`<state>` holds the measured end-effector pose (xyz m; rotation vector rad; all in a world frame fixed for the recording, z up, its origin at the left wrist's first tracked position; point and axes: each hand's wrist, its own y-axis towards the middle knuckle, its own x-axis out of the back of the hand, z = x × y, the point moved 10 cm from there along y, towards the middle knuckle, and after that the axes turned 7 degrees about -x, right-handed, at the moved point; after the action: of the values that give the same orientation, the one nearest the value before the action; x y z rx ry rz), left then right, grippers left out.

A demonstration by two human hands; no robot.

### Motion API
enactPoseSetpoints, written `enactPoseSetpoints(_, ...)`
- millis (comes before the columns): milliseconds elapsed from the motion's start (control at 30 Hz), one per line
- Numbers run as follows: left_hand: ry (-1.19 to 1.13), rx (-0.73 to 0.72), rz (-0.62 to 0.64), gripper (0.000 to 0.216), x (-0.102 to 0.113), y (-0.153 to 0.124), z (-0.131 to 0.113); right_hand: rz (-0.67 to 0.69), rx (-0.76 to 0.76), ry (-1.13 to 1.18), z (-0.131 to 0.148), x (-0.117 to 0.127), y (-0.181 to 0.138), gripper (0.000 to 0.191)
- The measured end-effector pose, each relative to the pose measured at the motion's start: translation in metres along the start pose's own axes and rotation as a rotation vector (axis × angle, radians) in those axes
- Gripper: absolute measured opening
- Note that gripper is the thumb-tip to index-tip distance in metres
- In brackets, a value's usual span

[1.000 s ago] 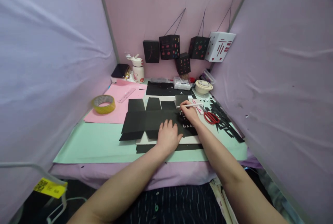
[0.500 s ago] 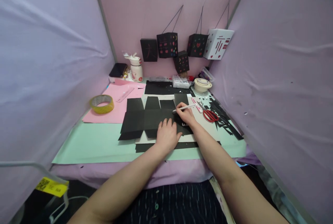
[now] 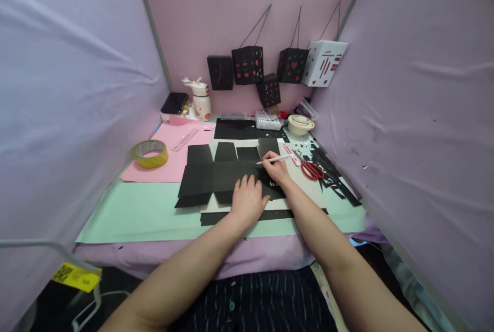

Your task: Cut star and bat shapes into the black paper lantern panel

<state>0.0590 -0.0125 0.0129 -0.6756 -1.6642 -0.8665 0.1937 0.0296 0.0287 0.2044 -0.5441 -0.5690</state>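
Note:
A flat sheet of black card point(image 3: 227, 175), cut with tabs and creased like an unfolded box, lies in front of me over a white board point(image 3: 309, 182). My left hand point(image 3: 249, 199) rests flat on the card with fingers spread, pressing on its lower middle. In my right hand point(image 3: 275, 169) is a slim white pen-shaped tool point(image 3: 283, 157), gripped between thumb and fingers. Its tip points left and meets the card or hovers just over it; I cannot tell which. Small white cut-outs show beneath my right wrist. Part of the card is hidden under both hands.
Red-handled scissors point(image 3: 312, 170), a pink cutter point(image 3: 291, 155) and black paper scraps point(image 3: 332, 177) lie to the right. Yellow tape point(image 3: 150, 161) and a ruler point(image 3: 185, 139) sit left. Behind are a bottle point(image 3: 201, 103), a round tub point(image 3: 301, 125) and hanging lanterns point(image 3: 247, 66).
The view has shifted very slightly. Both hands, the tool and the card keep nearly the same positions.

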Motion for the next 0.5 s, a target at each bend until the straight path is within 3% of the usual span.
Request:
enactPoseSetpoints(233, 0.005, 0.0, 0.004, 0.048, 0.0, 0.0, 0.0, 0.127, -0.083, 0.003, -0.002, -0.014, -0.003, 0.013)
enactPoseSetpoints(500, 0.009, 0.0, -0.004, 0.049, 0.0, 0.0, 0.0, 0.132, -0.111, -0.006, -0.01, -0.015, -0.002, 0.014)
